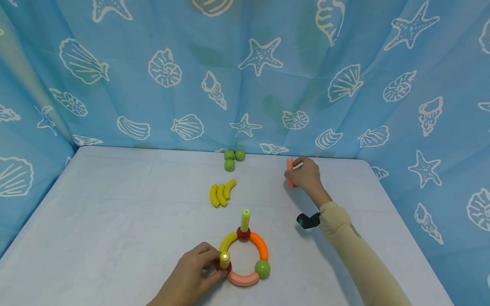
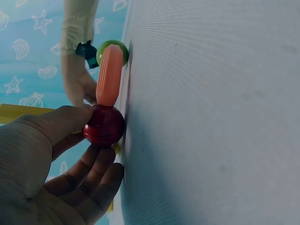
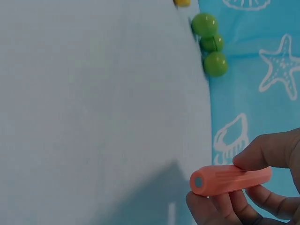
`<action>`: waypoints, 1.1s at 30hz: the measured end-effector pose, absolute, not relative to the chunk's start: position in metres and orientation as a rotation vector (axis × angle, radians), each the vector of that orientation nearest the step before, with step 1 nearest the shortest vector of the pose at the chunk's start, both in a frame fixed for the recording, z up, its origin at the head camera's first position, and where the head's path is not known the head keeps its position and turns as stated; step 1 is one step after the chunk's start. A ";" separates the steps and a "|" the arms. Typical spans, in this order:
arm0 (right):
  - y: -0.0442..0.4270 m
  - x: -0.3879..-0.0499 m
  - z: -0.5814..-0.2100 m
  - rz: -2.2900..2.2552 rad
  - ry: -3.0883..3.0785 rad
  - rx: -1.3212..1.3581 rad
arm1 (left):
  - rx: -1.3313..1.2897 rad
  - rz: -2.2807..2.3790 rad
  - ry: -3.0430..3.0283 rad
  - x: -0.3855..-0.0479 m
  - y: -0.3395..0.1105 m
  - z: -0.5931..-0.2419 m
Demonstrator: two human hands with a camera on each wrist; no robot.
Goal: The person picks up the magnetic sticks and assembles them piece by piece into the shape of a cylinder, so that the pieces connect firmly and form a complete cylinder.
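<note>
Left hand [image 1: 193, 270] pinching one of two red balls [image 2: 104, 128], right hand [image 1: 307, 174] gripping one salmon rod [image 3: 220, 181], four green balls [image 1: 229, 165] around.

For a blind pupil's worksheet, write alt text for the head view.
A person's left hand pinches a red ball in a ring of balls and curved pieces; the right hand holds a pink stick near the far edge of a white table. Beyond the ring lie three yellow curved pieces and three green balls.

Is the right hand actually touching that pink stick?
Touching: the right wrist view shows the right hand pinching the pink stick between thumb and fingers.
</note>
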State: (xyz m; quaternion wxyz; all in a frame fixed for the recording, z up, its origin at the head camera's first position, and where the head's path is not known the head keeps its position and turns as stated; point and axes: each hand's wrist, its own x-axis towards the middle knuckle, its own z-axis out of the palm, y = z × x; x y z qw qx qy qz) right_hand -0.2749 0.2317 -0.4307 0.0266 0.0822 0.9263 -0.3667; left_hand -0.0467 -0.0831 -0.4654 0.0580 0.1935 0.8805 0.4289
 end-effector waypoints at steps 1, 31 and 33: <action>0.231 -0.272 -0.430 -1.147 2.861 0.242 | 0.584 1.297 2.669 -0.047 -0.083 -0.465; 0.202 -0.163 -0.417 -1.399 2.996 -0.317 | 0.567 1.258 2.671 -0.047 -0.083 -0.464; 0.200 -0.157 -0.417 -1.406 3.007 -0.341 | 0.578 1.266 2.678 -0.047 -0.083 -0.465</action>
